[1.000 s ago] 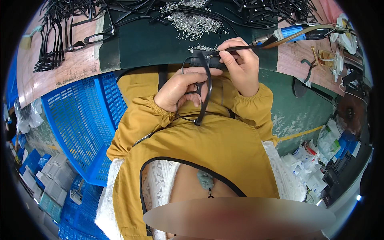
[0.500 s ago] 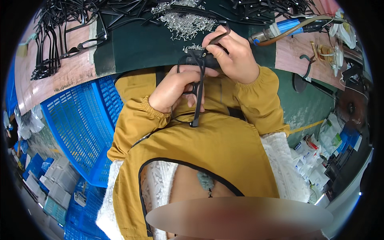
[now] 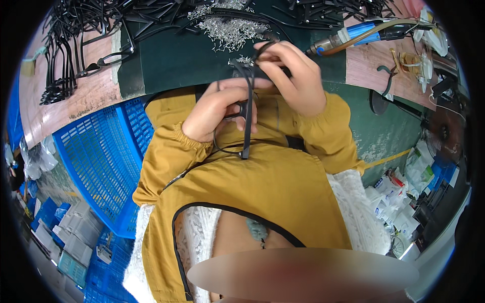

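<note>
My left hand point(image 3: 212, 111) is closed round a black eyeglass frame point(image 3: 247, 126) in front of my lap, just off the table's near edge. One long temple of the frame hangs down toward my apron. Above it, at the table edge, my right hand point(image 3: 298, 78) pinches a loose black eyeglass temple point(image 3: 263, 50), blurred by motion. Its lower end is close to the frame's upper corner; whether they touch I cannot tell. Right beside the fingertips lies a small heap of silvery screws point(image 3: 243, 61), and a larger pile of screws point(image 3: 235, 33) is spread farther back on the dark mat.
Several black eyeglass frames point(image 3: 58, 70) lie at the table's left, with loose black temples point(image 3: 323, 12) heaped along the back. A blue powered screwdriver point(image 3: 364, 34) with a brown hose rests at the right, near pliers point(image 3: 388, 81). A blue plastic basket point(image 3: 101, 161) stands at my left.
My right hand has come slightly left and down, and the temple in it has swung left. My left hand and the frame have shifted a little to the left.
</note>
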`<action>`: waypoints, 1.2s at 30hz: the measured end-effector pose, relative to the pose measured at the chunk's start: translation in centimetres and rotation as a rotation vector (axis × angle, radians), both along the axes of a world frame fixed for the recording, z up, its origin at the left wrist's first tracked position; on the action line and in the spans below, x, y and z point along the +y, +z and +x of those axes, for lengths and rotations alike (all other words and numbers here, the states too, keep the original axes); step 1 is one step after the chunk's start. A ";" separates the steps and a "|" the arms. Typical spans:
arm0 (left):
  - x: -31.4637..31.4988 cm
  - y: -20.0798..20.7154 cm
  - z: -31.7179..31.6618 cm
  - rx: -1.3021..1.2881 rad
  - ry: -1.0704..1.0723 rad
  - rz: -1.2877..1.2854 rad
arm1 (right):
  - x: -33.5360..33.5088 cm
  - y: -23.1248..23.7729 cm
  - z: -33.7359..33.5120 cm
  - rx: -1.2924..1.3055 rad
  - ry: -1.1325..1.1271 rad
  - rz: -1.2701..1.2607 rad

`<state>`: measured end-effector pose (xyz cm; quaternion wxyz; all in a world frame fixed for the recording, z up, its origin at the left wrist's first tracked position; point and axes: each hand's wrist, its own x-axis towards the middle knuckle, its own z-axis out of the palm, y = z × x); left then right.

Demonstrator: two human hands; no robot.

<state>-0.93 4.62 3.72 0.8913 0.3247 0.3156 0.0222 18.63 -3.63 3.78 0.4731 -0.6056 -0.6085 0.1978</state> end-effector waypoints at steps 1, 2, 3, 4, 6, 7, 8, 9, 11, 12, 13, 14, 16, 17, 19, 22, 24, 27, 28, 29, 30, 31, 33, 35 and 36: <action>0.2 0.2 -0.1 -0.057 0.079 0.052 | -0.6 0.6 0.2 0.017 0.022 0.069; 0.3 0.3 -0.1 -0.091 0.136 0.097 | -1.4 1.4 1.2 -0.197 -0.055 0.331; 0.4 0.4 0.0 -0.168 0.217 0.180 | -1.3 1.3 2.1 -0.046 -0.117 0.673; 0.5 0.3 0.4 -0.132 0.287 0.260 | -1.8 1.7 3.7 0.064 -0.401 0.796; 0.5 0.2 1.1 -0.115 0.204 0.355 | -1.1 1.0 7.4 0.180 -0.739 0.670; 0.4 0.2 1.4 -0.158 0.143 0.317 | -0.3 0.1 8.7 0.306 -0.683 0.643; 0.4 0.1 1.5 -0.203 0.077 0.279 | 0.4 -0.8 9.6 0.387 -0.680 0.596; 0.3 0.1 1.6 -0.221 0.092 0.200 | 1.3 -1.6 10.3 0.502 -0.510 0.569; 0.4 0.1 1.1 -0.165 0.227 0.192 | 2.8 -2.6 10.2 0.794 -0.352 0.511; 0.5 0.1 0.5 -0.121 0.290 0.190 | 3.7 -2.5 10.1 1.016 -0.306 0.507; 0.5 0.0 -0.1 -0.135 0.378 0.138 | 4.5 -2.1 9.9 1.238 -0.254 0.499; 0.6 -0.1 -0.6 -0.135 0.423 0.106 | 5.4 -1.8 9.4 1.295 -0.008 0.519; 0.2 -0.5 -1.4 -0.115 0.422 0.034 | 6.7 -1.0 8.6 1.280 0.284 0.428; -0.2 -0.8 -1.6 -0.112 0.414 -0.005 | 7.4 -0.8 8.2 1.238 0.250 0.442; -1.4 -1.3 -1.7 -0.069 0.367 -0.084 | 8.4 -1.0 7.5 1.212 0.135 0.487; -3.0 -1.6 -1.3 -0.098 0.302 -0.209 | 9.2 -2.2 7.2 1.212 0.072 0.474; -3.8 -1.6 -1.0 -0.058 0.285 -0.255 | 9.4 -2.5 7.4 1.175 0.015 0.453; -4.4 -1.7 -0.5 -0.061 0.259 -0.339 | 8.4 -1.9 7.1 1.197 0.023 0.481; -4.7 -1.9 -0.2 0.059 0.246 -0.394 | 8.0 -1.5 6.8 1.189 0.099 0.495; -4.7 -2.0 -0.1 -0.004 0.252 -0.443 | 7.0 -1.1 6.1 1.214 0.203 0.462; -4.7 -2.3 0.1 0.005 0.228 -0.502 | 5.9 -0.7 5.2 1.237 0.306 0.431; -4.8 -2.5 0.3 -0.042 0.233 -0.527 | 4.9 -0.7 4.1 1.227 0.147 0.397; -4.9 -2.8 0.5 -0.038 0.246 -0.555 | 3.2 -1.0 1.9 1.312 0.324 0.421; -4.9 -3.0 0.6 -0.029 0.242 -0.536 | 1.8 -1.4 0.7 1.127 0.197 0.368; -4.9 -3.0 0.6 -0.023 0.241 -0.528 | 1.5 -1.7 0.4 1.165 0.152 0.401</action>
